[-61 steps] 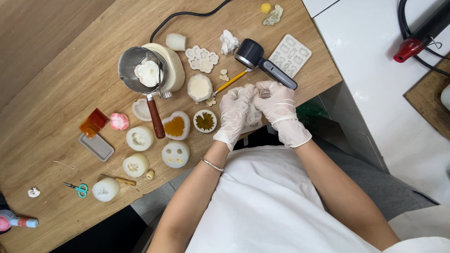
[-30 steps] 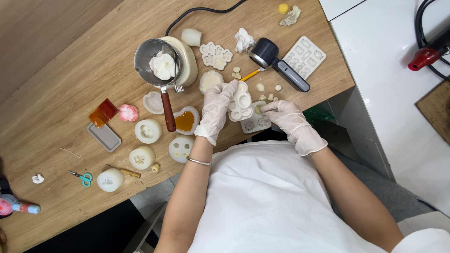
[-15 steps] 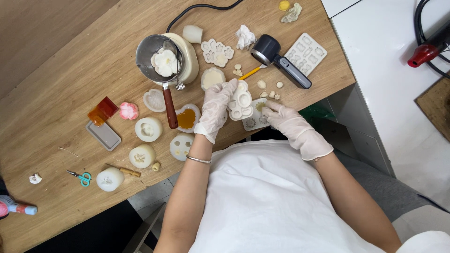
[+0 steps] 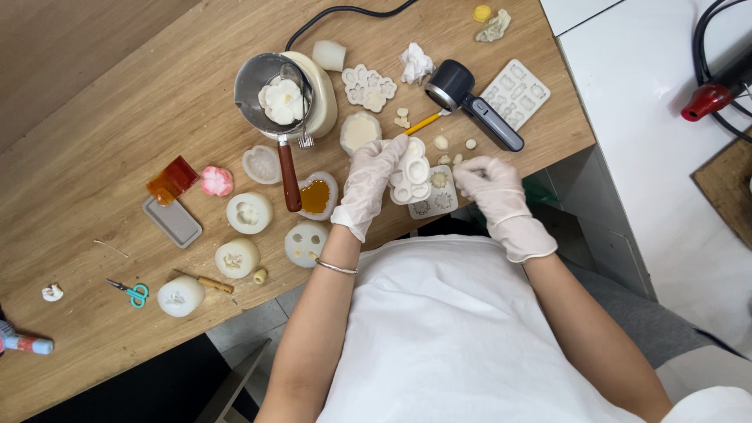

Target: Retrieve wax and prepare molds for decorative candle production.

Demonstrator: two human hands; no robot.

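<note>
Nearest the body, the left hand (image 4: 366,184), in a white glove, is closed on a white silicone mould (image 4: 411,171), holding it tilted just above the wooden table (image 4: 94,117). The right hand (image 4: 495,192), also gloved, rests beside it with fingers curled at the table edge; whether they pinch anything I cannot tell. Between the 2 hands a flat clear mould sheet (image 4: 437,202) lies on the wood.

Left of the hands sit several round white moulds (image 4: 249,212), 1 with amber filling (image 4: 315,196), then a grey tray (image 4: 172,222), small scissors (image 4: 131,292) and a pink piece (image 4: 216,181). Farther out stand a metal pot (image 4: 270,94) with a wooden handle on a cream base, a dark heat tool (image 4: 470,100) and a pale rectangular mould (image 4: 515,93). A black cable (image 4: 345,12) runs off the far edge. To the right lies a white floor (image 4: 650,141).
</note>
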